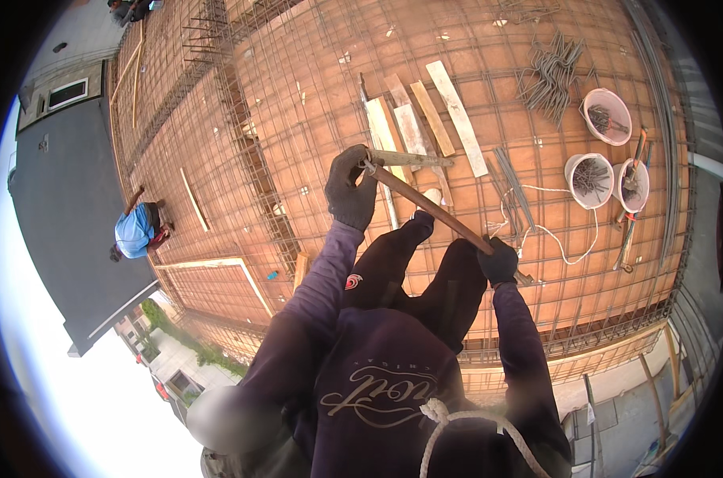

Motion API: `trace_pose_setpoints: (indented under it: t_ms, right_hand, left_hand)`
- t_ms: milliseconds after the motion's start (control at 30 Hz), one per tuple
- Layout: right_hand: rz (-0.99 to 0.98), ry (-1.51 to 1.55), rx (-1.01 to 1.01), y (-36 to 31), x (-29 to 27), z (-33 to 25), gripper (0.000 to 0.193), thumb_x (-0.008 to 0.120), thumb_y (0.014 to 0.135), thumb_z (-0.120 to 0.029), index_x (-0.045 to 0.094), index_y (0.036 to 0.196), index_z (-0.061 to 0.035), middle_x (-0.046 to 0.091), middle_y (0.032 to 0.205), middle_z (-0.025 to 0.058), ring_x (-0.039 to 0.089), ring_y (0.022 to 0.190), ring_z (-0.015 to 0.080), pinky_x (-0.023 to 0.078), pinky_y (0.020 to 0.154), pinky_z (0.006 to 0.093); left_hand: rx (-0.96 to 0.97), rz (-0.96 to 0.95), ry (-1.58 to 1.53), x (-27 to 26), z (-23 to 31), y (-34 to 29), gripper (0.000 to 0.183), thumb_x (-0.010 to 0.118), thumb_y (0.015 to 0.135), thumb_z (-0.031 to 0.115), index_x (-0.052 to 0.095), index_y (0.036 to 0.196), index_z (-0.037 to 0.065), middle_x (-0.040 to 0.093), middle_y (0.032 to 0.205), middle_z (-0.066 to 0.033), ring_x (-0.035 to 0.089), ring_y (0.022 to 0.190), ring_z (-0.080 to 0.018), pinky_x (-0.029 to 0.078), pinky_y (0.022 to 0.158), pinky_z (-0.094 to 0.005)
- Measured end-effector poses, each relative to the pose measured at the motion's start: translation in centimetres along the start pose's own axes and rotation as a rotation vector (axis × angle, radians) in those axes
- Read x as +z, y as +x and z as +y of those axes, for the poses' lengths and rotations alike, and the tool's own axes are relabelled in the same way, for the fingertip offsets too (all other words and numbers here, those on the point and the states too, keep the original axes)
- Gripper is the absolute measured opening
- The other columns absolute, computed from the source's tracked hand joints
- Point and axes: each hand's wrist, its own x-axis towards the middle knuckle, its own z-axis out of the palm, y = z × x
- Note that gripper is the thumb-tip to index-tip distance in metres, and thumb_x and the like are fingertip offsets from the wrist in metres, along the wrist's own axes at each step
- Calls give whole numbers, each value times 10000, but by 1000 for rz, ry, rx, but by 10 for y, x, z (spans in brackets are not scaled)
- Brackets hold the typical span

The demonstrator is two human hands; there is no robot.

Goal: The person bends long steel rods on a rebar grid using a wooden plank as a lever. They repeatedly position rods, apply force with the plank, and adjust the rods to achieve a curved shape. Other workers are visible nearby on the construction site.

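Both my hands wear dark gloves. A long reddish-brown rod (429,205) slants between them, from upper left to lower right. My left hand (352,187) is closed at its upper end, where a shorter pale wooden stick (409,158) meets it and points right. A small whitish bit shows at that joint; whether the two are fastened I cannot tell. My right hand (498,261) is wrapped round the rod near its lower end, which sticks out past the fingers. Beneath lies a rebar grid (314,119) over orange-brown boards, with my legs and one light shoe above it.
Loose wooden planks (457,119) lie ahead. To the right are a heap of bent steel bars (552,76), several pale buckets (590,177) with metal pieces and tools, and a white rope (564,253). A person in blue (134,231) bends down at far left.
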Motion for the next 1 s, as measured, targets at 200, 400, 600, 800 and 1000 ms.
trace_pose_setpoints:
  t_ms: [200, 400, 600, 800, 1000]
  right_hand:
    - [30, 67, -51, 15, 31, -10, 371, 658, 949, -372, 636, 679, -119, 643, 602, 152, 675, 584, 366, 532, 574, 488]
    - [5, -65, 27, -28, -20, -2, 382, 665, 953, -405, 637, 705, -117, 661, 639, 154, 682, 618, 379, 529, 579, 484]
    - [-8, -129, 232, -84, -137, 45, 369, 678, 978, -384, 657, 813, -55, 684, 753, 204, 690, 728, 419, 521, 630, 502]
    - [-55, 229, 267, -56, -194, -7, 335, 678, 980, -333, 719, 994, 0, 641, 746, 92, 638, 704, 201, 495, 663, 404]
    - [-193, 564, 226, 26, -202, -132, 490, 740, 932, -231, 635, 1345, 10, 597, 720, 1, 552, 530, 103, 456, 471, 279]
  left_hand:
    - [45, 98, 59, 3, -1, 3, 334, 729, 901, -62, 680, 1222, 20, 665, 1267, -147, 692, 1129, -222, 603, 970, -351]
    - [35, -1, 169, -8, 1, 9, 288, 736, 897, -16, 700, 1183, 3, 666, 1316, -166, 699, 1155, -259, 620, 947, -349]
    - [3, 57, 165, 2, 2, 14, 260, 749, 901, 98, 720, 1157, 66, 681, 1300, -119, 700, 1147, -223, 591, 976, -336]
    - [-45, -118, 71, 26, 34, 19, 276, 735, 914, 170, 683, 1175, 97, 688, 1251, -109, 675, 1157, -290, 547, 992, -391]
    - [-4, -390, 91, 64, 61, 7, 268, 691, 949, 248, 652, 1175, 111, 684, 1200, -95, 671, 1135, -315, 536, 967, -416]
